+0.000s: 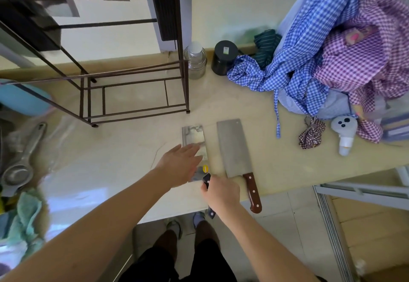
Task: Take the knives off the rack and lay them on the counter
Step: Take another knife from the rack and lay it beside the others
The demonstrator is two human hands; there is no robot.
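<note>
The right hand (222, 191) is clamped around the dark handle (207, 179) of a shiny cleaver (194, 140), whose blade lies flat on the counter (124, 153) with its far end pointing toward the rack (137, 95). The butt of that handle sticks out below the hand, past the counter's near edge. The left hand (180, 164) lies open, fingers spread and flat, over the near half of the same blade; whether it presses on the metal or floats just above it cannot be told.

Just beside this blade, to the right and roughly parallel, a second cleaver (232, 146) lies flat on the counter, untouched, its brown riveted handle (252, 192) overhanging the edge.

Beyond the knives stands the dark metal rack, and next to its right leg a clear glass jar (195, 61) and a black can (223, 57). Checked blue and purple cloths (321, 60) are heaped at the right. A metal strainer (22, 166) lies at the far left.
</note>
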